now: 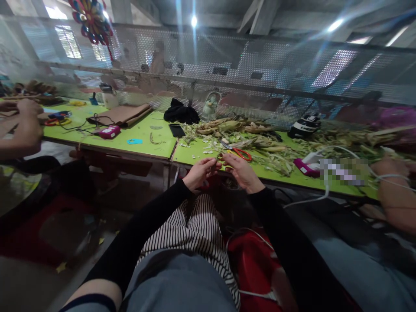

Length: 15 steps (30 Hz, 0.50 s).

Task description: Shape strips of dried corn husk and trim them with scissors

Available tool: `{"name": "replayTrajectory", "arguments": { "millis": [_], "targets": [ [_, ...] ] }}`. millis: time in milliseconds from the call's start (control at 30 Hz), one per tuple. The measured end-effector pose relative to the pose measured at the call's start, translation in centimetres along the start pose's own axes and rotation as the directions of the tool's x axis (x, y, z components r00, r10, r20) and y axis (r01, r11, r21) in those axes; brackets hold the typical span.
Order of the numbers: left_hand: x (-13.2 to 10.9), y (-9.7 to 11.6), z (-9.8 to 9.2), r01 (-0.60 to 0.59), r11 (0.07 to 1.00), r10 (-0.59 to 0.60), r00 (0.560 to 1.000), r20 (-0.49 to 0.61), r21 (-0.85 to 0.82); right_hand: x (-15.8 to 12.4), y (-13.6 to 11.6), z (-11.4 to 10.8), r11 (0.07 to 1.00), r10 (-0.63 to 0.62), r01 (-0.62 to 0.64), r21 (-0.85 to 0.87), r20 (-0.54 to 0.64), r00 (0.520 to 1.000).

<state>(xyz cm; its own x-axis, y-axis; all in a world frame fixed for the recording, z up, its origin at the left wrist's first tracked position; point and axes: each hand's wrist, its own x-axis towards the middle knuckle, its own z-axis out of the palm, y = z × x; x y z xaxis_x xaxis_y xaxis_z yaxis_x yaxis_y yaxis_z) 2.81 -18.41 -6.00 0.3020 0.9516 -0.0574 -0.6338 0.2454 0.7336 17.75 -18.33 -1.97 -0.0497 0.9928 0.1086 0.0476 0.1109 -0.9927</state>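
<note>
My left hand (pixel 200 173) is closed in a pinch just off the table's front edge, thumb and fingers together. My right hand (pixel 243 173) faces it, its curled fingertips nearly meeting the left ones. A small dark brownish bit (pixel 219 157) shows between the fingertips, too small to name. Right behind my hands, scissors with red-orange handles (pixel 243 154) lie on the green table (pixel 191 149). Pale scraps (pixel 208 146) are scattered there, in front of a heap of dried husks (pixel 237 126).
A phone (pixel 177 130), a black cloth bundle (pixel 180 112) and a clear bottle (pixel 210 106) stand behind. Pink power blocks (pixel 109 131) (pixel 305 167) trail cables. Other people's arms (pixel 27 125) (pixel 394 190) are at both sides. A mesh partition (pixel 208 56) rises beyond the table.
</note>
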Motion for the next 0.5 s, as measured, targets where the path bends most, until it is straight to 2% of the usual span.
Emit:
{"name": "replayTrajectory", "arguments": {
  "millis": [100, 300, 400, 500],
  "targets": [
    [-0.2, -0.6, 0.3, -0.022, 0.999, 0.022, 1.0, -0.023, -0.026, -0.3, 1.1, 0.8, 1.0, -0.012, 0.012, 0.015, 0.005, 1.0],
    [-0.7, -1.6, 0.8, -0.035, 0.999, 0.034, 0.999, -0.041, -0.023, 0.2, 3.2, 2.0, 0.998, -0.068, 0.068, 0.005, -0.09, 0.994],
    [0.2, -0.8, 0.5, -0.064, 0.998, 0.064, 0.994, -0.083, 0.004, 0.8, 4.2, 1.9, 0.992, -0.116, 0.109, -0.057, -0.138, 0.984],
    [2.0, 1.1, -0.2, -0.128, 0.99, 0.134, 0.981, -0.138, 0.05, 1.4, 5.1, 1.5, 0.976, -0.18, 0.149, -0.162, -0.197, 0.964]
  ]
}}
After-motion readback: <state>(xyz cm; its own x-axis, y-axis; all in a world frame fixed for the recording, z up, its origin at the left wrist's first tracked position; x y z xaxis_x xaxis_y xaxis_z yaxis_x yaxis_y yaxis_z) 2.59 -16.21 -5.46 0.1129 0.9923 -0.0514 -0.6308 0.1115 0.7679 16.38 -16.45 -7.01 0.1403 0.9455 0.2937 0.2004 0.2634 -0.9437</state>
